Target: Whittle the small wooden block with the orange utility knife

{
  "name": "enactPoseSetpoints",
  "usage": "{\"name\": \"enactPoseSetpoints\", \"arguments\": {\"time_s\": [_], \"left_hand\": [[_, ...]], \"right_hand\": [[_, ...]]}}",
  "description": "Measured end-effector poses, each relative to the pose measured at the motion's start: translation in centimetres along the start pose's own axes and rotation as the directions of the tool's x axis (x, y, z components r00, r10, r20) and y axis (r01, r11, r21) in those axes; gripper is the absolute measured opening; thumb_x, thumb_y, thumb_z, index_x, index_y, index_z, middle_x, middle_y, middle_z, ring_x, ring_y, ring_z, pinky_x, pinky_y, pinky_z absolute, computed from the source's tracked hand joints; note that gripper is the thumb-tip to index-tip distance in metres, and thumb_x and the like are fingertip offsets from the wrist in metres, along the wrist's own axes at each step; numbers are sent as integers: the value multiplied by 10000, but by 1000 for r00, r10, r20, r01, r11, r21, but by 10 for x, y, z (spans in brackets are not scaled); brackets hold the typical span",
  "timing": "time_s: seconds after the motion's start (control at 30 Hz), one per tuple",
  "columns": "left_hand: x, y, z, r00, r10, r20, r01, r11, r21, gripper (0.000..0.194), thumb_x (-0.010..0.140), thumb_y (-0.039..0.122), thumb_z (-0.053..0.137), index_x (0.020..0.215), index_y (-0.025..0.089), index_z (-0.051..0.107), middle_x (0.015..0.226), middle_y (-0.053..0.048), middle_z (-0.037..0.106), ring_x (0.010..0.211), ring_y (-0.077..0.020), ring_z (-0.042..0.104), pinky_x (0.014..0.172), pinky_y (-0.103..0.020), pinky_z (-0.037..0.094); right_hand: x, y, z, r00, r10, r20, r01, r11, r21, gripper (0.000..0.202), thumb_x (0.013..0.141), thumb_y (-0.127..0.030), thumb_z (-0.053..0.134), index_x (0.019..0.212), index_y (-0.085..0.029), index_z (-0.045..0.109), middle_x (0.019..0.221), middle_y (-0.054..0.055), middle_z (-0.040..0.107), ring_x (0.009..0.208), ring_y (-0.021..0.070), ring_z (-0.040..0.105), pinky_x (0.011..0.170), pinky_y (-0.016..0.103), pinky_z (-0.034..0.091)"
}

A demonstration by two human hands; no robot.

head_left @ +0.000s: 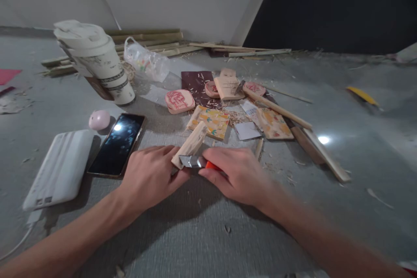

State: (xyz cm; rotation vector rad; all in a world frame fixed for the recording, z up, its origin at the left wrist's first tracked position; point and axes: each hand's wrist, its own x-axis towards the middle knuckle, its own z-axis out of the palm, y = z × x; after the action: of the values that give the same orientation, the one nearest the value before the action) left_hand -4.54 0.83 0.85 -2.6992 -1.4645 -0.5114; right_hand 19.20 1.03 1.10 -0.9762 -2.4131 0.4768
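Observation:
My left hand (154, 169) is closed around the lower end of a pale wooden stick (192, 142), which slants up and to the right. In my right hand (236, 173) is an orange-handled utility knife (213, 166), its fingers wrapped round the handle. The metal blade points left and lies against the stick near its lower end. Just beyond the stick is a yellow patterned card (210, 122). Most of the knife's handle is hidden inside my right hand.
A black phone (119, 145), white power bank (60, 169), pink case (99, 120) and tall cup (97, 63) stand or lie left. Carved blocks (180, 100), a long-handled tool (276, 108) and shavings lie beyond my hands. A yellow cutter (361, 94) is far right.

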Motion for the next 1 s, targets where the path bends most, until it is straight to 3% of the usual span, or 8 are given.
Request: {"name": "enactPoseSetpoints", "arguments": {"time_s": [0.1, 0.23, 0.3, 0.4, 0.53, 0.67, 0.83, 1.0], "left_hand": [[0, 1, -1, 1000, -9, -13, 9, 1000, 23, 347, 995, 370, 498, 749, 198, 672, 710, -52, 771, 582, -262, 735, 519, -340, 407], [-1, 5, -2, 998, 9, -58, -6, 999, 39, 405, 1020, 366, 443, 724, 197, 661, 673, -48, 757, 550, -244, 718, 525, -340, 407], [-1, 6, -3, 999, 11, -46, -10, 1000, 30, 402, 1019, 360, 440, 719, 199, 655, 668, -45, 754, 554, -238, 718, 523, -334, 394], [1, 7, -5, 1000, -16, -27, 17, 1000, 22, 400, 1018, 361, 447, 720, 200, 660, 649, -42, 739, 530, -223, 695, 503, -323, 333], [3, 3, -7, 999, -47, -9, 47, 999, -3, 397, 1007, 381, 484, 696, 197, 650, 610, -43, 709, 478, -193, 632, 495, -312, 255], [3, -1, -5, 998, -59, -5, 59, 997, -41, 349, 955, 358, 517, 667, 193, 625, 588, -48, 687, 462, -185, 595, 497, -304, 239], [2, -1, -4, 996, -89, 5, 89, 994, -61, 378, 975, 375, 510, 669, 190, 634, 591, -44, 684, 464, -170, 570, 492, -293, 234], [4, 2, -5, 993, -119, -4, 119, 989, -86, 497, 1019, 421, 439, 630, 181, 634, 562, -42, 656, 442, -143, 527, 490, -286, 234]], "right_hand": [[-1, 7, -3, 998, 17, -57, -21, 997, -75, 319, 1094, -435, 488, 899, -198, 574, 763, -11, 622, 659, 123, 543, 623, 275, 331], [0, 39, -18, 937, 266, -227, -317, 921, -225, 298, 1087, -408, 501, 882, -209, 584, 659, -32, 542, 564, 120, 446, 587, 282, 284], [1, 52, -24, 900, 312, -306, -392, 885, -252, 318, 1076, -407, 504, 832, -212, 557, 628, -32, 496, 567, 132, 431, 588, 292, 272], [2, 49, -23, 919, 270, -287, -329, 927, -181, 298, 1078, -407, 476, 867, -213, 559, 643, -31, 516, 573, 135, 454, 593, 290, 298], [1, 17, -7, 990, 97, -97, -99, 995, -11, 303, 1091, -448, 468, 948, -207, 582, 752, -14, 617, 633, 130, 542, 612, 274, 353], [-1, 0, 6, 1000, -14, 0, 14, 998, 69, 333, 1087, -485, 486, 917, -208, 559, 766, -20, 632, 655, 126, 546, 619, 279, 357], [0, 8, 8, 1000, 13, -15, -12, 1000, 28, 346, 1095, -479, 472, 895, -208, 551, 798, -8, 641, 677, 133, 552, 627, 287, 349], [1, 26, -2, 975, 190, -113, -199, 978, -69, 335, 1100, -456, 454, 926, -204, 591, 769, -1, 633, 666, 145, 557, 624, 285, 342]]}}
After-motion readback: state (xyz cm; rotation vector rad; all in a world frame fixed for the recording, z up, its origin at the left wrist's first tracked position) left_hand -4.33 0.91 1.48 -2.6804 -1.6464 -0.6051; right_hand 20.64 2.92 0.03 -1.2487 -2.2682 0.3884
